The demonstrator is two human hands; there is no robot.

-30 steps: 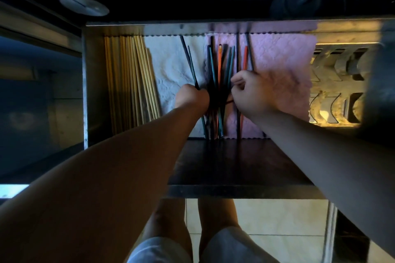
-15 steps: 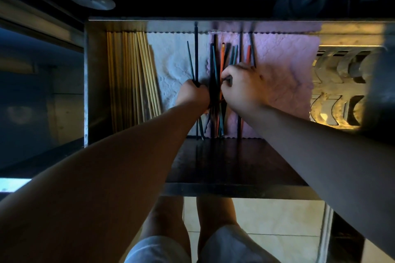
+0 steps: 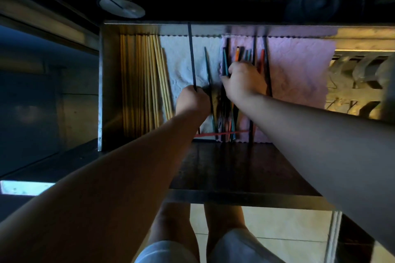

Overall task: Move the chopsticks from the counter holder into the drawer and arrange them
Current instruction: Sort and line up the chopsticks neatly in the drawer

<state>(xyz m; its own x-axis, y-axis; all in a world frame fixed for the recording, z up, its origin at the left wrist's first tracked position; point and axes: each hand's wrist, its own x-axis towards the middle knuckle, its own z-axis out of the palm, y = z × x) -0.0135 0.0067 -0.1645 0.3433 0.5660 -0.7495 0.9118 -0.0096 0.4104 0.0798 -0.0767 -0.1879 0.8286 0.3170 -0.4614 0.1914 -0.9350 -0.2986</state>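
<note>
Partly behind right hand (image 3: 243,85) and left hand (image 3: 192,101), chopsticks (image 3: 224,60).

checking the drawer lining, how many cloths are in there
2: a white cloth beside the pale chopsticks at left, a pink cloth to its right under the coloured chopsticks. More may be hidden.

- drawer (image 3: 102,83): brushed metal walls, dully shiny
- pale chopsticks (image 3: 145,83): bare wood or bamboo, matt
- white liner (image 3: 181,64) and pink liner (image 3: 299,70): soft, nubbly cloth
- floor (image 3: 288,226): glossy tile
</note>
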